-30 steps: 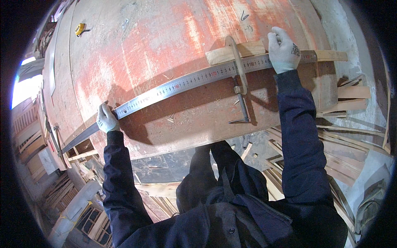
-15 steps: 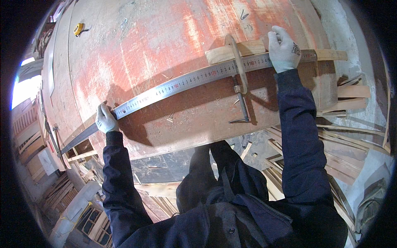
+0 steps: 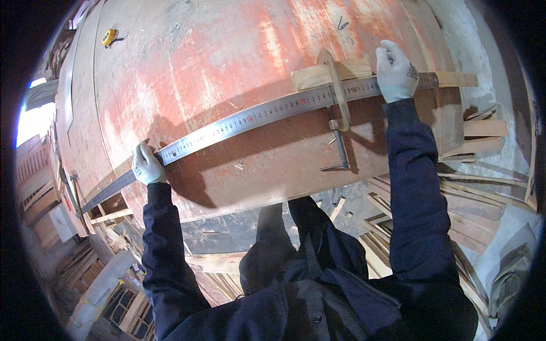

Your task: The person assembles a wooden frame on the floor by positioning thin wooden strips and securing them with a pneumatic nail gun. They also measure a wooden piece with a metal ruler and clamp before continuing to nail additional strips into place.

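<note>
A long steel ruler [image 3: 233,124] with black and red markings runs across the worn red-brown tabletop, rising from left to right. My left hand [image 3: 148,163], in a white glove, is closed around it on the left, with more of its length continuing past the hand. Farther right, my right hand [image 3: 396,73], gloved the same way, is closed over the ruler with its fingers curled; what lies under the palm is hidden. Between my hands, near the right one, a metal C-clamp [image 3: 339,98] straddles the ruler and a wooden block [image 3: 310,78] behind it.
A yellow tape measure [image 3: 108,38] lies at the far left of the tabletop [image 3: 227,62]. A wooden strip [image 3: 458,79] sticks out beyond the ruler's right end. Stacked boards [image 3: 472,224] lean at the right, and scrap wood [image 3: 219,261] lies below the table's near edge.
The clamp, block and ruler markings sit slightly farther right in the picture, as does my right hand; the table markings shift too. Both hands keep their hold on the ruler.
</note>
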